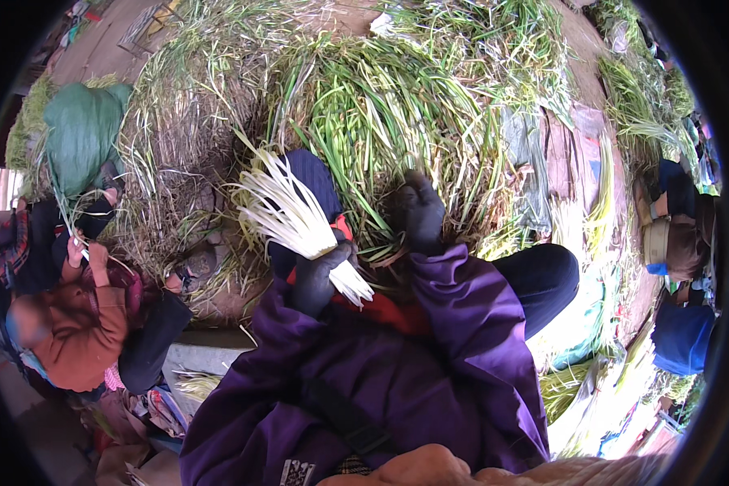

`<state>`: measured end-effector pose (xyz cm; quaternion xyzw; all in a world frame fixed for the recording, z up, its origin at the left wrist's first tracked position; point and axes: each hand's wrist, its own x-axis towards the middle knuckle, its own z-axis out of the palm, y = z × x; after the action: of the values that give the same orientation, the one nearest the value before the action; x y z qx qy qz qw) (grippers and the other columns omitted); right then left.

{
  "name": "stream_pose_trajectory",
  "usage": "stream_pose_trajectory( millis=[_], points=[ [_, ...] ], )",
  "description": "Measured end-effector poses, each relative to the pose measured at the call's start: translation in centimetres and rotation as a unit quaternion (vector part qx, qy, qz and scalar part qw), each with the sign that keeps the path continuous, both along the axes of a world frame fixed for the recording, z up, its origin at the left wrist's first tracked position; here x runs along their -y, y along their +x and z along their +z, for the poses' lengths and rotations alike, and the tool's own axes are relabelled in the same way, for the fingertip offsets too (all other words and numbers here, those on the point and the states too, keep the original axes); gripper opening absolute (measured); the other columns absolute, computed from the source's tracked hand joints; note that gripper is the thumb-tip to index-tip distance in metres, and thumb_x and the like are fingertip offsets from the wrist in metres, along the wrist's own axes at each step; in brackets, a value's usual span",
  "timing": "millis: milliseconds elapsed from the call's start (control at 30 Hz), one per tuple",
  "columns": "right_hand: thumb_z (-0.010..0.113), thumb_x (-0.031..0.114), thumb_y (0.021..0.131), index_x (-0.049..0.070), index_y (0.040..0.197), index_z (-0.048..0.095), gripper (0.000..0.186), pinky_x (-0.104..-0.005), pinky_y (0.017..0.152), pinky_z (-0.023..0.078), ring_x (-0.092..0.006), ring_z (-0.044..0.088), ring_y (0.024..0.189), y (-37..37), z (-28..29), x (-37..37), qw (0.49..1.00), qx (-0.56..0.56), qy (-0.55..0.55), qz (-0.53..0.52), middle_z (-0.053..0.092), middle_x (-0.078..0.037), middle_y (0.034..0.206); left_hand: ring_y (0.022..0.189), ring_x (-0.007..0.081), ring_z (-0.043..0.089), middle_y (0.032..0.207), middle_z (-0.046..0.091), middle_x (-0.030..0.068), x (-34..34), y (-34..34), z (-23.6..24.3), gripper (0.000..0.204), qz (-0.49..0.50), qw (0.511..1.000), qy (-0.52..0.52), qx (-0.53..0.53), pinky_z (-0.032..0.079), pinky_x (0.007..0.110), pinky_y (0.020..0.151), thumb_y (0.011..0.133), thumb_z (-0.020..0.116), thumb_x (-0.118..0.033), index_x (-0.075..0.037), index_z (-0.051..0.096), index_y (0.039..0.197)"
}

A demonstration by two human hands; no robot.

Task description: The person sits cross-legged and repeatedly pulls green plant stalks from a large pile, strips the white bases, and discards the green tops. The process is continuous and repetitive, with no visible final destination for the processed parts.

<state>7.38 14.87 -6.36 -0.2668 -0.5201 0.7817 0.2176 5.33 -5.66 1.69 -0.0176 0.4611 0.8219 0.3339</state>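
My left hand [322, 275], in a dark glove, is closed round a bunch of pale stalks [287, 209]. They look like blanched garlic shoots. Their white ends stick out below the fist, while thin pale tips fan out up and to the left, above my knee. Ahead of me lies a big heap of long green leafy stalks [364, 105]. At its near edge is my right hand [419, 212], gloved in black with curled fingers. Whether it pinches a stalk there, the dark glove hides.
To the left sits a co-worker in a rust-coloured top [89, 328], handling thin stalks. A green sack [81, 134] stands beyond them. Dry, brownish leaves [178, 121] spread left of the heap. At the right lie plastic sheeting [526, 162] and pale stalks [603, 194], with more people farther off.
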Motion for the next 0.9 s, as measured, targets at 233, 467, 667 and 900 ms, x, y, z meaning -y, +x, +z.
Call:
stream_pose_trajectory(
  millis=[233, 467, 667, 900],
  points=[
    [0.062, 0.028, 0.084, 0.001, 0.111, 0.057, 0.039, -0.0440, 0.078, 0.050, -0.0335, 0.061, 0.090, -0.6, -1.2, -1.1, 0.843, 0.163, 0.513, -0.014, 0.060, -0.019, 0.104, 0.067, 0.0180, 0.061, 0.079, 0.063, 0.0097, 0.0, -0.5, -0.6, 0.019, -0.014, 0.999, -0.015, 0.028, 0.051, 0.030, 0.063, 0.080, 0.065, -0.003, 0.001, 0.057, 0.096],
    [0.069, 0.043, 0.077, 0.003, 0.111, 0.049, 0.056, -0.0497, 0.056, 0.048, -0.0351, 0.060, 0.070, -2.3, 0.3, 0.9, 0.737, 0.319, 0.595, -0.028, 0.058, -0.018, 0.086, 0.069, 0.0212, 0.061, 0.080, 0.061, 0.0116, 0.0, -0.7, -1.3, 0.017, -0.019, 0.999, -0.033, 0.020, 0.051, 0.032, 0.065, 0.080, 0.062, -0.001, 0.001, 0.056, 0.096],
    [0.071, 0.043, 0.073, 0.002, 0.112, 0.048, 0.061, -0.0491, 0.058, 0.048, -0.0356, 0.061, 0.073, -2.2, -0.2, 1.2, 0.683, 0.367, 0.630, -0.043, 0.059, -0.018, 0.089, 0.071, 0.0203, 0.062, 0.083, 0.063, 0.0116, 0.2, -0.8, -1.9, 0.021, -0.021, 0.999, -0.011, 0.030, 0.051, 0.032, 0.066, 0.080, 0.064, -0.002, 0.001, 0.056, 0.099],
    [0.073, 0.044, 0.071, 0.001, 0.103, 0.050, 0.059, -0.0471, 0.052, 0.046, -0.0350, 0.059, 0.061, -3.0, 1.4, 0.8, 0.719, 0.339, 0.607, 0.010, 0.059, -0.016, 0.074, 0.072, 0.0202, 0.061, 0.085, 0.062, 0.0112, 0.5, -0.7, -1.6, 0.024, -0.024, 0.998, 0.005, 0.054, 0.051, 0.033, 0.067, 0.081, 0.065, -0.004, -0.001, 0.055, 0.102]
  ],
)
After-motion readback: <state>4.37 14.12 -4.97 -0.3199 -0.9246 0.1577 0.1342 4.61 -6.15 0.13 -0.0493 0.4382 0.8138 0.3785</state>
